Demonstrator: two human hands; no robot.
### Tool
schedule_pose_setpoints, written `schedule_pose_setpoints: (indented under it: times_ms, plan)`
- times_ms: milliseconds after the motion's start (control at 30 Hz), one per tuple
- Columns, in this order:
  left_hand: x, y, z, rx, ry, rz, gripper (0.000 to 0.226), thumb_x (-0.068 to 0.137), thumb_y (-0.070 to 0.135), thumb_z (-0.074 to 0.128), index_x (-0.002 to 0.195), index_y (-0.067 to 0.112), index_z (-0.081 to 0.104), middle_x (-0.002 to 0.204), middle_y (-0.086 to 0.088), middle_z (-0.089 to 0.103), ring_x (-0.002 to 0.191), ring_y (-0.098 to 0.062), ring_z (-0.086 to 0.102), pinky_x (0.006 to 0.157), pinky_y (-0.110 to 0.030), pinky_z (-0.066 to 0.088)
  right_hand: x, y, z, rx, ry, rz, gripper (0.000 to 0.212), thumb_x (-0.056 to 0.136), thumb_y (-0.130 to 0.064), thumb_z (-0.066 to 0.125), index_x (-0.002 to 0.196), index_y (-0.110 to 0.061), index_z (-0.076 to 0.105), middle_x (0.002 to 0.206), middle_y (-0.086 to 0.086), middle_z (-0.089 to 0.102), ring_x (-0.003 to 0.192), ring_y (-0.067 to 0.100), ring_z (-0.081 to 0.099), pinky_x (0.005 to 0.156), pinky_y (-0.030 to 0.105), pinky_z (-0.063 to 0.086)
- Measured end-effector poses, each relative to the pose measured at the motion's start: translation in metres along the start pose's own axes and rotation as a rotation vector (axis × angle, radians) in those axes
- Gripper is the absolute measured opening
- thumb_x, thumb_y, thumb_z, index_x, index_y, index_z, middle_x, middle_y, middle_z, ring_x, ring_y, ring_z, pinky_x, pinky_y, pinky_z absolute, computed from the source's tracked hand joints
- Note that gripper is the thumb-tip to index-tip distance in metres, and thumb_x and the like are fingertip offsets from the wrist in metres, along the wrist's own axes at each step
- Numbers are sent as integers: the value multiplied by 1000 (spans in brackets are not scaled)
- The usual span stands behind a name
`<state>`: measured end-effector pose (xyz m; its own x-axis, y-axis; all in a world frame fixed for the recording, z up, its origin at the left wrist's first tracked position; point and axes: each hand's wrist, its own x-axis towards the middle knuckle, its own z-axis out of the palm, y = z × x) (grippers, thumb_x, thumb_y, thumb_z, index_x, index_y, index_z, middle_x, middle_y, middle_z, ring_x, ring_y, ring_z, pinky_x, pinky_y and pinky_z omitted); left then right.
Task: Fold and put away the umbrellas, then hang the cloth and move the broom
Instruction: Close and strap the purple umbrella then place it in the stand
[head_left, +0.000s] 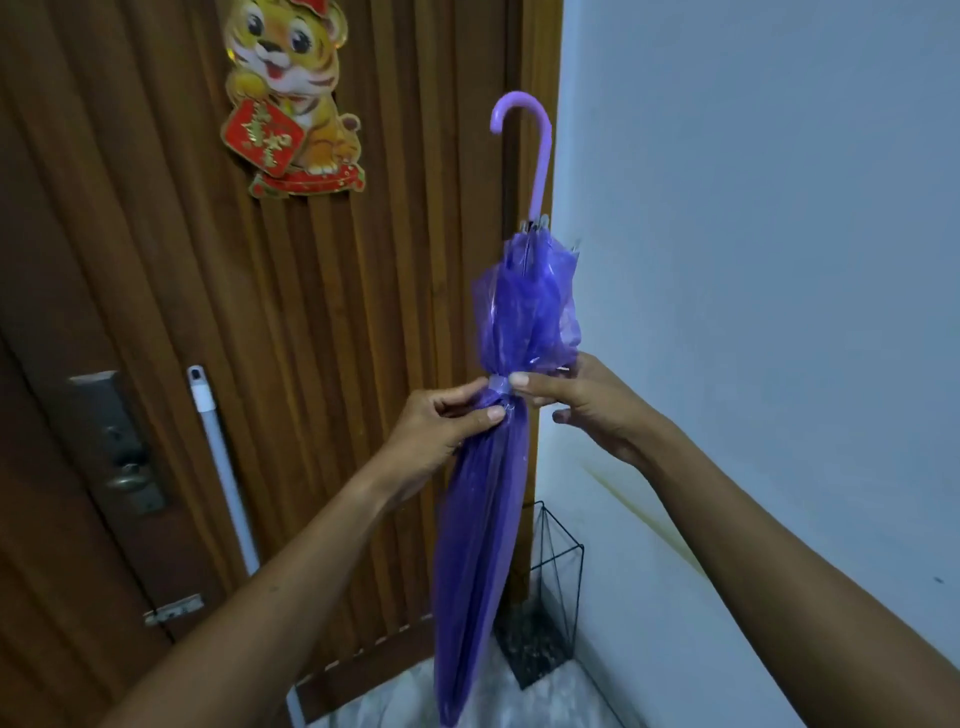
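Umbrella (488, 519) is collapsed, my left hand (447, 421) and right hand (576, 400) both pinching its strap (500, 385) closed; stand (545, 587), cloth, broom (223, 467) remain, I judge.

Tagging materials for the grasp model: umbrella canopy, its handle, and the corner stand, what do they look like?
Umbrella canopy: thin translucent purple plastic film, glossy, going by its creases and sheen. Handle: smooth lilac moulded plastic, probably; matte. Stand: thin black wire frame, likely painted metal; base looks speckled, material unclear.
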<state>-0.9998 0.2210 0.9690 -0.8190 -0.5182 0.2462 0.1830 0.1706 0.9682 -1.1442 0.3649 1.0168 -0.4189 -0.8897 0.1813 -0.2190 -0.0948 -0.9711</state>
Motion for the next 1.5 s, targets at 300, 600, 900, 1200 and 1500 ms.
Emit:
schedule_pose_setpoints:
  times_ms: [300,600,900,1200,1500]
  plan:
    - [107,-64,46,-82,2,-227,36,94,41,63,118,16,73,100,5,77,111,-16,68,106,-41,46,82,103,-89,-88,141,41,27,84,-12,80,109,-8,71,103,12,76,96,34,73,84,46,62]
    - [210,-173,59,-151,143,-302,35,92,19,69,125,7,67,112,-10,75,103,-20,73,82,-21,56,171,218,-128,-126,189,123,47,78,-6,83,121,-15,67,112,-2,71,105,13,66,82,27,59]
    - [321,-375,38,-242,141,-556,50,78,37,77,118,8,70,111,-15,74,104,-26,68,94,-37,53,289,407,-146,-103,221,419,54,74,-4,87,125,-2,66,112,8,74,92,7,69,78,17,53]
    - [362,-580,48,-186,246,-779,14,93,13,66,104,6,72,78,1,74,82,-18,63,73,-21,49,324,618,-140,-86,261,741,21,84,-16,80,102,-22,72,81,-9,71,67,2,60,73,26,48]
    - [362,-681,49,-194,159,-889,14,67,51,66,70,42,77,94,-6,73,111,-38,65,107,-56,44,321,715,-130,-160,223,900,20,92,-21,72,103,-5,70,83,2,68,68,8,56,74,29,45]
